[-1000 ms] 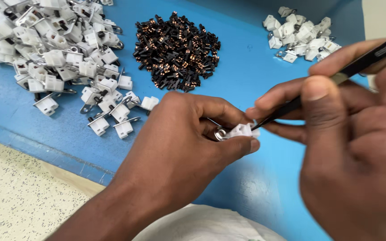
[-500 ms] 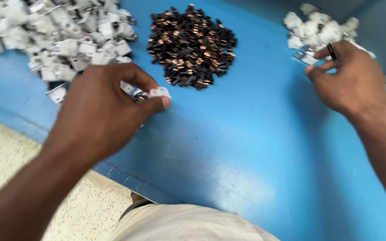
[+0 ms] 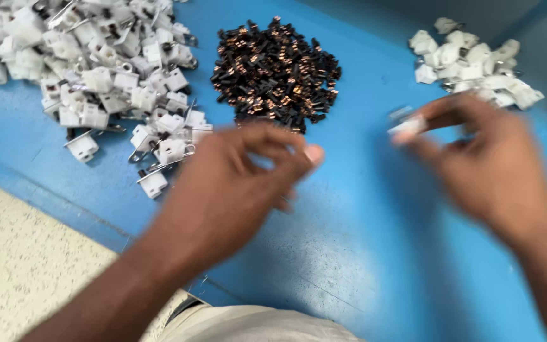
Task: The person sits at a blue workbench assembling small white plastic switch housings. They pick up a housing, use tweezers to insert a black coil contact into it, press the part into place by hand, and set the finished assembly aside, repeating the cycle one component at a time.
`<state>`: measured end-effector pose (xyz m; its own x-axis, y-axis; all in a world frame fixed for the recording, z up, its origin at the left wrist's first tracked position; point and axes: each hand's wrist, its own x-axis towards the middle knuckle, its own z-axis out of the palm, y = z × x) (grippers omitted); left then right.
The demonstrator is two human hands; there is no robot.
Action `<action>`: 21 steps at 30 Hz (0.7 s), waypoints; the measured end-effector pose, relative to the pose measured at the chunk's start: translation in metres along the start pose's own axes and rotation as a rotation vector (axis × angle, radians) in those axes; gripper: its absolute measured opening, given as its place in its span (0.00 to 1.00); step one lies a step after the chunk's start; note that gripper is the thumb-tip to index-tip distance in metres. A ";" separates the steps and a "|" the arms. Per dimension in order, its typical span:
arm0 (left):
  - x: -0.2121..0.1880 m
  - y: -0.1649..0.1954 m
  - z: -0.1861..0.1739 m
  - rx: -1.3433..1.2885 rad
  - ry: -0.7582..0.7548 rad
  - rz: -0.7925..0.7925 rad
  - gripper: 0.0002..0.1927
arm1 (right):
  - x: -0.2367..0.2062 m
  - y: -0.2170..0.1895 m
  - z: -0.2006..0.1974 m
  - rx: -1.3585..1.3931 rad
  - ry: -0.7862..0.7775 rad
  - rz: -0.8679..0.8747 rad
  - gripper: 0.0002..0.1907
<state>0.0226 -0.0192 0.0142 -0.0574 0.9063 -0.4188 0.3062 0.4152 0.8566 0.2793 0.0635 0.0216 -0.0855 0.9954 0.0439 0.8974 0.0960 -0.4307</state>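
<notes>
Overhead, a smooth blue worktop (image 3: 362,253) fills the view, with speckled cream flooring (image 3: 26,266) beyond its near-left edge. At the worktop's centre-top lies a heap of small black-and-copper contact pieces (image 3: 275,71). Left of that heap spreads a large pile of white plastic housings with metal tabs (image 3: 96,76); right of it sits a smaller white pile (image 3: 476,66). The left hand (image 3: 235,190) hovers just below the dark heap, fingers curled with nothing visibly in them. The right hand (image 3: 489,164) pinches a small white plastic part (image 3: 408,125) at its fingertips, right of the heap. Both hands are motion-blurred; the part's detail is illegible.
</notes>
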 end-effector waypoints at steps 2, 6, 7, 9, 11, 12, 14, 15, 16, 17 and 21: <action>-0.008 -0.001 0.014 -0.324 -0.129 -0.094 0.19 | -0.043 -0.031 0.009 0.065 -0.154 -0.033 0.15; -0.025 -0.022 0.013 -0.483 -0.266 -0.179 0.18 | -0.079 -0.057 0.016 0.218 -0.372 -0.130 0.15; -0.027 -0.028 0.007 -0.489 -0.247 -0.151 0.17 | -0.075 -0.056 0.016 0.197 -0.485 0.006 0.16; -0.032 -0.037 0.001 -0.509 -0.209 -0.109 0.14 | -0.048 -0.054 0.020 0.288 -0.339 -0.155 0.11; -0.037 -0.044 -0.007 -0.440 -0.168 -0.108 0.14 | -0.019 -0.055 0.030 0.216 -0.187 -0.176 0.11; -0.038 -0.045 -0.009 -0.409 -0.143 -0.106 0.13 | -0.005 -0.057 0.036 0.097 -0.106 -0.124 0.12; -0.041 -0.046 -0.010 -0.478 -0.154 -0.053 0.13 | 0.015 -0.065 0.050 -0.069 -0.023 -0.320 0.13; -0.041 -0.046 -0.010 -0.515 -0.155 -0.025 0.13 | 0.021 -0.069 0.054 -0.151 0.020 -0.423 0.14; -0.042 -0.046 -0.010 -0.507 -0.136 -0.076 0.13 | 0.023 -0.072 0.056 -0.177 -0.010 -0.372 0.13; -0.044 -0.046 -0.010 -0.500 -0.117 -0.129 0.13 | 0.022 -0.074 0.057 -0.204 -0.041 -0.320 0.13; -0.046 -0.048 -0.005 -0.569 -0.066 -0.092 0.14 | 0.009 -0.067 0.048 -0.187 -0.153 -0.166 0.15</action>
<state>0.0057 -0.0804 -0.0059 0.0052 0.8653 -0.5012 -0.2569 0.4856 0.8356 0.1976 0.0664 0.0077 -0.2889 0.9564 -0.0424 0.9288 0.2693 -0.2547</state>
